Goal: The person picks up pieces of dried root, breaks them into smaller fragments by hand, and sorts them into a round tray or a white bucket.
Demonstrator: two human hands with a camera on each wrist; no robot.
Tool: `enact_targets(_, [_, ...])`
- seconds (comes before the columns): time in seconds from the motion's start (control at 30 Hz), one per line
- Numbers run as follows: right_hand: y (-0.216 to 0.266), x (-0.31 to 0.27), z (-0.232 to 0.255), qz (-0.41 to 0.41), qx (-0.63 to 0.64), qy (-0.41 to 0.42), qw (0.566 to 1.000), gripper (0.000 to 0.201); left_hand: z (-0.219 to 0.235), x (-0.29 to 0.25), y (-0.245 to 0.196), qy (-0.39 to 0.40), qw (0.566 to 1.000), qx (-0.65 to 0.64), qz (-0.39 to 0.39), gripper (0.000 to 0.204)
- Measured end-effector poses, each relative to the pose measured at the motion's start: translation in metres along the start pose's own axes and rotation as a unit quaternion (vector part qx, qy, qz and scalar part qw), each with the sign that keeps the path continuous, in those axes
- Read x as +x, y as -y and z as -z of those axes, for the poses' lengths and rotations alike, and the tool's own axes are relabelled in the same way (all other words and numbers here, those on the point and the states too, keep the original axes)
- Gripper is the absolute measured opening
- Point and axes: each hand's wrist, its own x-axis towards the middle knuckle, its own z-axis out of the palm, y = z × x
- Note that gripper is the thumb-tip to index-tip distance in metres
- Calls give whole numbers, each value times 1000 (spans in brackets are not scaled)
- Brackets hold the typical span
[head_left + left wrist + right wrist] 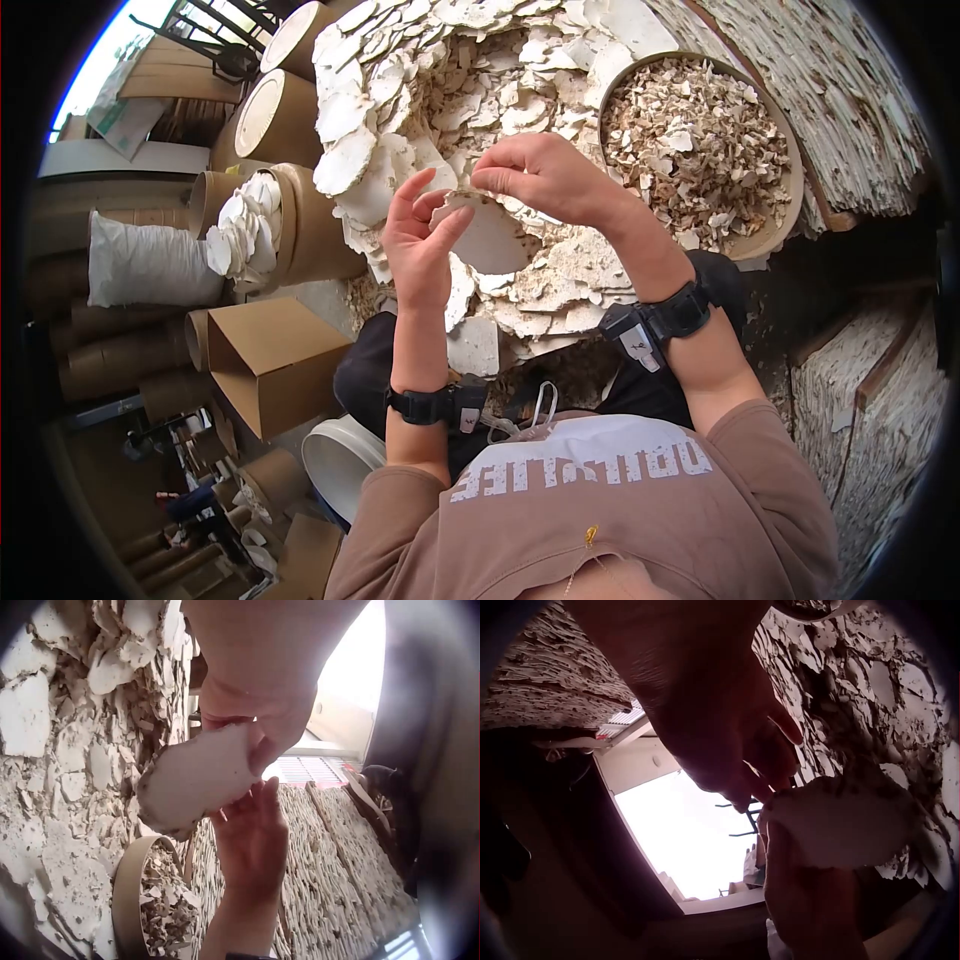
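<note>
Both hands hold one flat white slice (pixel 490 237) above a big heap of similar white slices (pixel 440 70). My left hand (pixel 420 235) supports it from the left, thumb and fingers curled against its edge. My right hand (pixel 540 175) pinches its upper rim, which carries a thin brown skin. In the left wrist view the slice (pixel 196 780) looks oval and pale, with the right hand (pixel 251 840) behind it. In the right wrist view the slice (pixel 847 821) sits just below the right hand's fingertips (pixel 769 776).
A round basket (pixel 790 215) of small brownish trimmings stands at the right of the heap. Cardboard drums (pixel 275 120), one filled with white slices (pixel 245 230), stand at the left beside a white sack (pixel 150 265) and an open carton (pixel 275 360). Stacked slices (pixel 860 110) line the right side.
</note>
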Motion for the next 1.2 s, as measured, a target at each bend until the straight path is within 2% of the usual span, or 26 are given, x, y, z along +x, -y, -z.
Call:
enact_targets(0.13, [1,2,-2,12,12,20,1000,20,-7,0,-1,22,999,18,19,51])
enact_targets(0.33, [2,1,-6,13,9,1,1000,13,-13,0,-7,-10,999,35,33,50])
enact_targets(0.4, [-4,1,-11,44,7,-67,997,18,-14,0,-9,-7,998,45,42,49])
enact_targets(0.47, [3,0,-13,50,10,-81,995,15,-17,1,-7,-23,999,16,41,48])
enact_targets(0.53, [7,-1,-16,75,-11,-147,986,11,-19,1,-2,-26,999,-10,36,47])
enact_targets(0.57, [7,0,-18,110,-76,-168,977,10,-20,0,2,-48,998,-18,37,47])
enact_targets(0.6, [6,1,-20,111,-76,-167,977,10,-22,-1,5,-71,996,-25,38,47])
enact_targets(0.67, [3,2,-24,232,-249,-266,902,12,-29,0,2,-93,994,-43,42,47])
enact_targets(0.73, [3,1,-28,234,-258,-282,894,10,-31,2,1,-109,990,-68,63,46])
enact_targets(0.8, [5,1,-28,89,-69,-340,934,10,-28,4,-2,-102,990,-62,68,45])
enact_targets(0.83, [5,4,-22,-13,110,-302,947,10,-26,5,-5,-98,991,-54,74,44])
enact_targets(0.87, [3,5,-14,-115,284,-250,918,10,-24,5,-7,-99,991,-53,72,44])
enact_targets(0.9, [0,5,-11,-147,370,-217,891,14,-22,6,-9,-105,989,-70,73,45])
enact_targets(0.93, [0,4,-11,-147,371,-216,891,14,-21,6,-10,-112,987,-87,75,46])
enact_targets(1.0, [2,1,-11,-199,412,-68,887,17,-17,6,-12,-104,988,-85,78,46])
enact_targets(1.03, [3,0,-14,-199,396,-49,895,18,-17,6,-13,-109,988,-82,73,46])
enact_targets(1.07, [5,1,-14,-198,395,-48,896,18,-16,5,-14,-115,988,-79,68,45])
enact_targets(1.13, [9,1,-13,-200,309,-38,929,18,-12,6,-14,-118,989,-61,58,44])
enact_targets(1.17, [16,-1,-15,-149,238,-57,958,18,-11,6,-13,-120,990,-45,51,44])
enact_targets(1.2, [11,-1,-16,-149,238,-57,958,18,-11,6,-13,-120,990,-45,51,44])
